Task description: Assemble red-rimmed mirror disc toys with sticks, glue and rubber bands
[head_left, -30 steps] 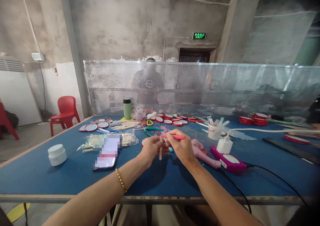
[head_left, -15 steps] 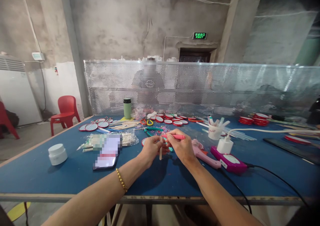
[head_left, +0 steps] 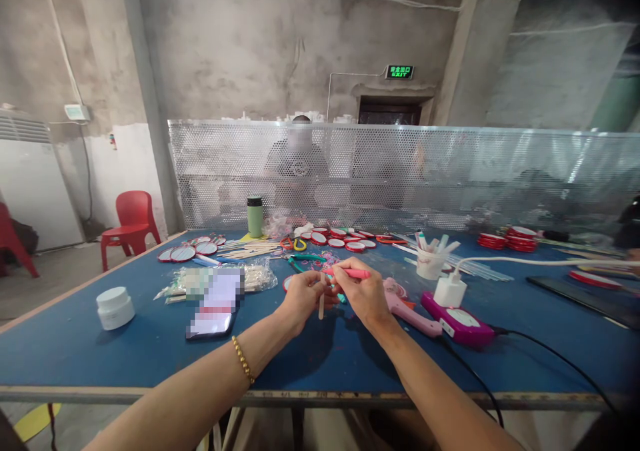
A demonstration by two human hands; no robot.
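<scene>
Near the middle of the table, my left hand (head_left: 303, 296) pinches a flat wooden stick (head_left: 321, 306) that points down toward me. My right hand (head_left: 359, 290) is closed around a pink pen-like tool (head_left: 356, 273), its tip at the left fingers and the top of the stick. What lies between the fingertips is too small to make out. Behind the hands are teal-handled pliers (head_left: 305, 258) and a pile of small pink pieces (head_left: 327, 259). Just right of my right hand lies a pink glue gun (head_left: 413, 314).
A phone (head_left: 217, 304), a white jar (head_left: 115, 308) and bagged sticks (head_left: 257, 274) are on the left. Right are a purple power strip (head_left: 457, 321) with cables and a cup of pens (head_left: 430, 262). Red-rimmed discs (head_left: 336, 242) lie farther back before a perforated metal screen (head_left: 225, 171); a person sits behind it.
Almost nothing differs. Both hands keep the same hold on the stick and the pink tool, with hardly any visible shift.
</scene>
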